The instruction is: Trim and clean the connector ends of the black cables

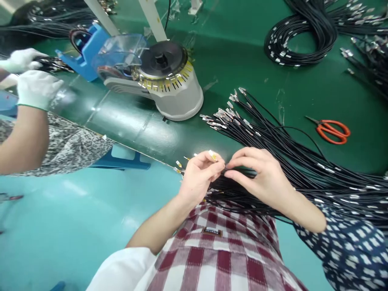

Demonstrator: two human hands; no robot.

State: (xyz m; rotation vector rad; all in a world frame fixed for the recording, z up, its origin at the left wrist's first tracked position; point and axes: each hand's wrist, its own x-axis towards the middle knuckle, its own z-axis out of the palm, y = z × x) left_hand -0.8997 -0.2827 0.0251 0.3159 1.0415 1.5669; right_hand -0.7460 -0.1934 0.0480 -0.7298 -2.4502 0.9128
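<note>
My left hand (197, 178) is closed in a pinch at the table's front edge, with a small pale connector end (212, 154) of a black cable sticking up above its fingers. Just to its right, the thumb and fingertips of my right hand (263, 173) close on the same thin cable, almost touching the left fingertips. Under both hands lies a bundle of black cables (233, 188) across the front edge and my lap. Behind them, more black cables (273, 141) end in a cluster of metal-tipped connectors (226, 117).
Orange-handled scissors (333, 131) lie to the right on the green table (242, 72). A round label dispenser (178, 93) and a blue tape holder (86, 52) stand at the left. Coiled cables (300, 40) sit at the back. A co-worker's gloved hands (38, 87) are at far left.
</note>
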